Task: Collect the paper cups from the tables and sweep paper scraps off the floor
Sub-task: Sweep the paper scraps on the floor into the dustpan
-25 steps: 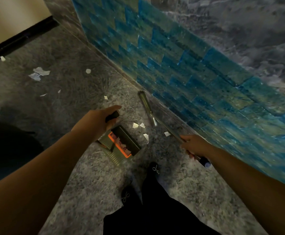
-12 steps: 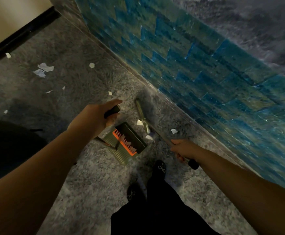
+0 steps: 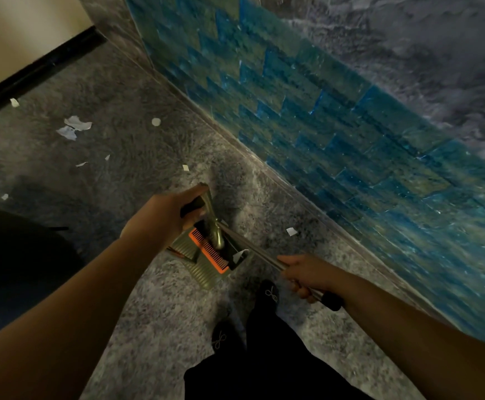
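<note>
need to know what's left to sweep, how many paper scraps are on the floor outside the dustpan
8 visible: one by the baseboard, a torn pair, a round one, two slivers, one at the left, one ahead of the broom, one near the tiled wall. Arms may hide more.

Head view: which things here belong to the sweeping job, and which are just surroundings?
Job:
- broom, gripped by right hand
- dustpan, held by left hand
- scrap in the pan
- floor scraps

Surroundings:
- blue tiled wall
- black shoes
- baseboard
</note>
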Available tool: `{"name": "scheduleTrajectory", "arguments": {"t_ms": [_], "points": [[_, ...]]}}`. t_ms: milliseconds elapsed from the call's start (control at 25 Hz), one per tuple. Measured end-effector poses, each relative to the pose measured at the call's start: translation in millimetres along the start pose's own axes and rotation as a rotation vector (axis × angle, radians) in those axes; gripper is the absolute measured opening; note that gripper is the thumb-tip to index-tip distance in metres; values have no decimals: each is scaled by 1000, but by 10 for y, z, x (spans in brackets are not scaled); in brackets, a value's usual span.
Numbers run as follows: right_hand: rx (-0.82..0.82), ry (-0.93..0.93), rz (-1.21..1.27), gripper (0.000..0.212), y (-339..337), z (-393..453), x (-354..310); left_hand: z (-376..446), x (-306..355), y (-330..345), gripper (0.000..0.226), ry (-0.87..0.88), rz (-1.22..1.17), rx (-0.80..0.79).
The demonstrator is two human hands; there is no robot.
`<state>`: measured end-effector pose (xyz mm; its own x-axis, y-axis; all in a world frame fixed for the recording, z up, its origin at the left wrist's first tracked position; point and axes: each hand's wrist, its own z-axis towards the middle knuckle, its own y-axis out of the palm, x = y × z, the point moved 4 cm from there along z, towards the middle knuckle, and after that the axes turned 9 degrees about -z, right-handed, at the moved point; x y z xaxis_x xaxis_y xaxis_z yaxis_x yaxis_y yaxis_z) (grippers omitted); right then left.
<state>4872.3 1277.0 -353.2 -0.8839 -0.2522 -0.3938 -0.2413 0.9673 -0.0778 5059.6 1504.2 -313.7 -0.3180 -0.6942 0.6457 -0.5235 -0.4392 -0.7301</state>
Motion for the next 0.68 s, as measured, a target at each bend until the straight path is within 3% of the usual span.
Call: {"name": "scheduleTrajectory", "arguments": {"t_ms": [480, 680], "points": [[185, -12, -55, 48, -48, -320, 199, -560, -157, -72, 54, -78, -109, -78], [206, -6, -135, 42, 48, -247, 444, -666, -61, 45, 53, -57, -85, -214]]}}
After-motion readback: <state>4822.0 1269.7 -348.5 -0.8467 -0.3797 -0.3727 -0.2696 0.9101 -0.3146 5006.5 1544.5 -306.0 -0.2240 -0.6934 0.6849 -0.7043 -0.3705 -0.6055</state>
